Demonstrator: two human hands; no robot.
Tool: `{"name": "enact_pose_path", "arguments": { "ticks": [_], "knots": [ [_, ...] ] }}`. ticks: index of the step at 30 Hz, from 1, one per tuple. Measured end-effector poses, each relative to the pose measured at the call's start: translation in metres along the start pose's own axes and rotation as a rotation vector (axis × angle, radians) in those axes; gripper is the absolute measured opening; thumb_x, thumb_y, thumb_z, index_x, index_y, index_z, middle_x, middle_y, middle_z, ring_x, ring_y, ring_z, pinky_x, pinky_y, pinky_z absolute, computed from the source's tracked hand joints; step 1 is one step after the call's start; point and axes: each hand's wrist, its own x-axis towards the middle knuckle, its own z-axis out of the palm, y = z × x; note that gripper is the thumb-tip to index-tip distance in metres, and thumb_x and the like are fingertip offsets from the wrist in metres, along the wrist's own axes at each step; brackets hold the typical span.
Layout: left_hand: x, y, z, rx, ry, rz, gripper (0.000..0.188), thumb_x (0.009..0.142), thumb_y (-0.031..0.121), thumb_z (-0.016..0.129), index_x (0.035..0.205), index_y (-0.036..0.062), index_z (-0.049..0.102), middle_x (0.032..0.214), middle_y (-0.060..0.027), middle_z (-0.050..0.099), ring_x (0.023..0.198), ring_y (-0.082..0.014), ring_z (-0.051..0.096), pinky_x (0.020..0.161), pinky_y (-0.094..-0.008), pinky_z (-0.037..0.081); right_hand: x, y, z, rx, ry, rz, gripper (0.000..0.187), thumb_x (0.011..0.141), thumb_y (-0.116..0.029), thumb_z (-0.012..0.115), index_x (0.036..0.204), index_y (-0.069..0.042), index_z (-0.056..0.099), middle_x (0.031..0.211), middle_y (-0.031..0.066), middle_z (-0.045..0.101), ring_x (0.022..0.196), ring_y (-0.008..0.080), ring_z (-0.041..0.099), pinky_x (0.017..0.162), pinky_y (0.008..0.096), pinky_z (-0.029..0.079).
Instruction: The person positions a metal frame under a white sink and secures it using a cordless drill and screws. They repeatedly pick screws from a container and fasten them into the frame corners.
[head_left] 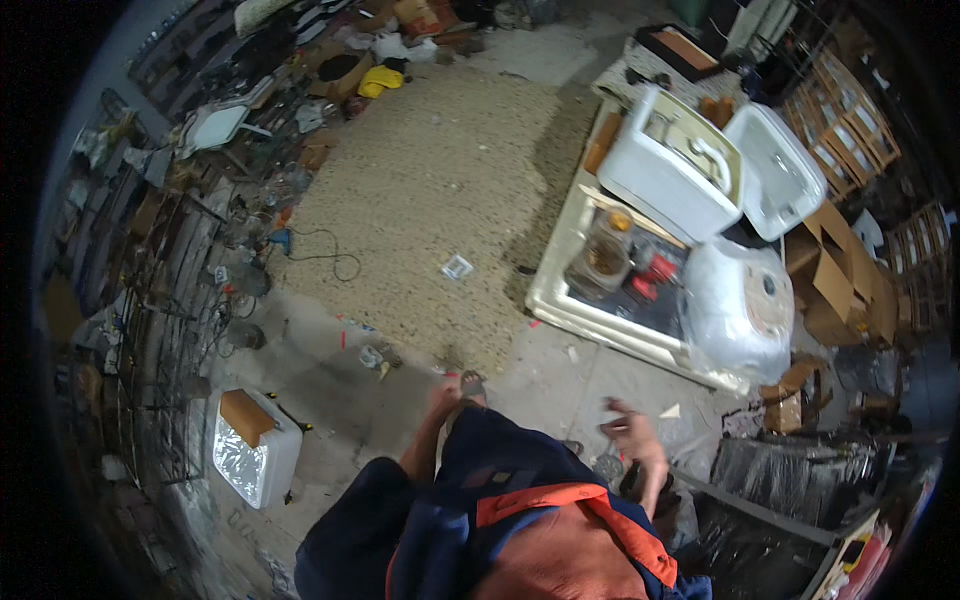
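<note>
My left hand (pixel 443 392) hangs low in front of my body, next to my sandalled foot (pixel 472 384). A small reddish patch shows at its fingertips; whether that is something held is too small to tell. To the right, my right hand (pixel 630 432) is held out over the concrete floor with its fingers apart, and I see nothing in it. The nearest large thing to it is a cream shower tray (pixel 620 335) on the floor, beyond the hand. On the tray stand a glass jar (pixel 600 262) with brownish contents and a red object (pixel 655 275).
White basins (pixel 665 165) and a plastic-wrapped white piece (pixel 740 310) crowd the right, beside cardboard boxes (pixel 835 265). A speckled mat (pixel 420 200) covers the middle floor, with a white label (pixel 457 267) on it. A white tub (pixel 258 450) and cluttered shelving (pixel 150 300) stand left.
</note>
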Motion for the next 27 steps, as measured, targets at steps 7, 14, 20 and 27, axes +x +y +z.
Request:
{"name": "enact_pose_path", "arguments": {
  "ticks": [7, 14, 20, 27],
  "knots": [
    [-0.069, -0.181, -0.079, 0.281, -0.392, -0.497, 0.033, 0.078, 0.026, 0.065, 0.098, 0.002, 0.072, 0.103, -0.0227, 0.07, 0.099, -0.0399, 0.066, 0.082, -0.0483, 0.053, 0.18, -0.157, 0.062, -0.471, -0.148, -0.462, 0.037, 0.085, -0.007, 0.061, 0.122, -0.004, 0.064, 0.116, 0.0161, 0.068, 0.096, 0.0286, 0.068, 0.085, 0.0372, 0.054],
    [-0.114, -0.211, -0.143, -0.4, 0.043, -0.979, 0.033, 0.08, 0.028, 0.065, 0.099, 0.003, 0.072, 0.099, -0.0196, 0.07, 0.093, -0.0359, 0.067, 0.079, -0.0456, 0.053, 0.307, -0.229, 0.05, -0.559, 0.096, -0.314, 0.033, 0.08, -0.008, 0.06, 0.111, -0.004, 0.069, 0.106, 0.0254, 0.067, 0.104, 0.0394, 0.065, 0.088, 0.0443, 0.051],
    [-0.092, -0.162, -0.126, -0.769, 0.555, -1.309, 0.033, 0.081, 0.029, 0.064, 0.1, 0.0039, 0.073, 0.095, -0.0169, 0.071, 0.088, -0.0324, 0.067, 0.076, -0.0434, 0.054, 0.464, -0.285, 0.116, -0.659, -0.265, -0.375, 0.036, 0.081, -0.02, 0.061, 0.113, -0.004, 0.07, 0.102, 0.0199, 0.072, 0.094, 0.0383, 0.069, 0.085, 0.0409, 0.054],
    [-0.012, -0.033, -0.061, -0.966, 0.456, -1.01, 0.033, 0.083, 0.031, 0.064, 0.102, 0.0049, 0.073, 0.091, -0.0138, 0.072, 0.083, -0.0283, 0.068, 0.072, -0.0407, 0.054, 0.554, -0.56, 0.224, -1.055, -0.564, -0.755, 0.039, 0.082, -0.011, 0.064, 0.119, 0.0, 0.065, 0.101, 0.02, 0.07, 0.091, 0.0314, 0.069, 0.083, 0.0398, 0.054]
  ]
}}
